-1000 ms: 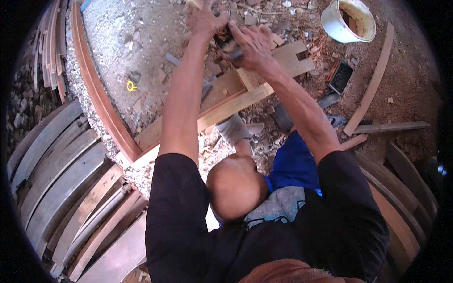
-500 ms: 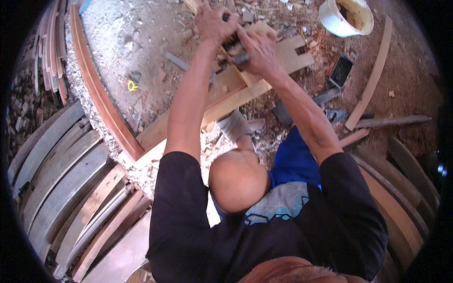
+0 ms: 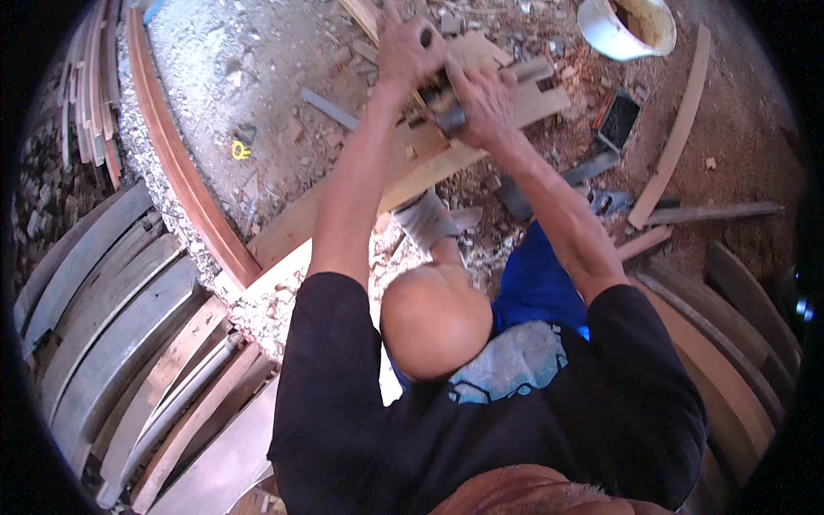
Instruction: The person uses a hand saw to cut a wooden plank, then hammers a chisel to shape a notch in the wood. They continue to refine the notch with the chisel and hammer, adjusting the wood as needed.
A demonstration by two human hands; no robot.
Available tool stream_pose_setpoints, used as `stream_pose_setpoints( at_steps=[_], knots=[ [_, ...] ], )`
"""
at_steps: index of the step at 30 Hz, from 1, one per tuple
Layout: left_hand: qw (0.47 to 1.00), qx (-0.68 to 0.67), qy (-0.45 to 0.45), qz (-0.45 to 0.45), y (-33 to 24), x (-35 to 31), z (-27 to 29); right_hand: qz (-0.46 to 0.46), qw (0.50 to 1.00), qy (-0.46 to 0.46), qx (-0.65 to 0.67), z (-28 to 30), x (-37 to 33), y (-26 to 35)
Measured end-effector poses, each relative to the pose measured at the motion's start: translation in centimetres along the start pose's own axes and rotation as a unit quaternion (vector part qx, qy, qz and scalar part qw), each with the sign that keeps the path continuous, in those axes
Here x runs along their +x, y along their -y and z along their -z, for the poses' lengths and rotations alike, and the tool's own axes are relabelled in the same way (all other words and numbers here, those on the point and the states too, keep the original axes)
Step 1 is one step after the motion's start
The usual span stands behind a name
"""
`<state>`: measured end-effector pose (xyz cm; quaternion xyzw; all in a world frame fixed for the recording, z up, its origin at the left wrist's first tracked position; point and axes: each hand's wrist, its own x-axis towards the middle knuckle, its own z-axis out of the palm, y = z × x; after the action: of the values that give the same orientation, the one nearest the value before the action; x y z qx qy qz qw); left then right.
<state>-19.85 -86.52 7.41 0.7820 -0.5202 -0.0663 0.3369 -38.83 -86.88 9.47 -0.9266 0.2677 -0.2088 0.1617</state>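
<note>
My left hand [image 3: 410, 50] and my right hand [image 3: 487, 105] are wrapped round a dark hand plane [image 3: 447, 114], much of it hidden by fingers. A round dark end shows at my left knuckles. Beneath the plane lies a narrow pale wood strip [image 3: 360, 15], crossing a wide board [image 3: 296, 221]. That board lies slantwise on the ground, with a lighter squared edge toward me and a notched far right end [image 3: 542, 103]. My foot, in a grey covering [image 3: 427, 225], is right by the board's near edge.
A white bucket [image 3: 601, 30] stands far right, near a dark open box [image 3: 618, 120]. A handsaw [image 3: 609, 202] and a long thin board [image 3: 678, 129] lie at right. Reddish moulded timber [image 3: 184, 163] and stacked planks [image 3: 129, 318] are at left. A yellow ring-shaped thing [image 3: 240, 150] lies among chips.
Both hands and the plane have shifted slightly to the right, with the left hand a bit lower. More of the pale strip shows beyond the left hand.
</note>
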Motion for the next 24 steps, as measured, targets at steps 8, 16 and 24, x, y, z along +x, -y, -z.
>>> stream_pose_setpoints(
  at_steps=[8, 16, 24],
  knots=[
    [0.999, -0.006, 0.032, -0.039, 1.5, -6.7, -2.4, -0.07, 0.995, 0.07, -0.002, -2.8, -7.6, 1.3],
    [0.99, -0.038, 0.038, 0.127, 2.0, -6.5, -2.5, -0.051, 0.995, 0.078, -0.02, -0.6, -4.4, 1.5],
    [0.995, 0.096, -0.027, -0.008, 3.1, -3.4, -1.8, -0.059, 0.994, 0.096, 0.006, -2.6, -1.2, 0.7]
  ],
)
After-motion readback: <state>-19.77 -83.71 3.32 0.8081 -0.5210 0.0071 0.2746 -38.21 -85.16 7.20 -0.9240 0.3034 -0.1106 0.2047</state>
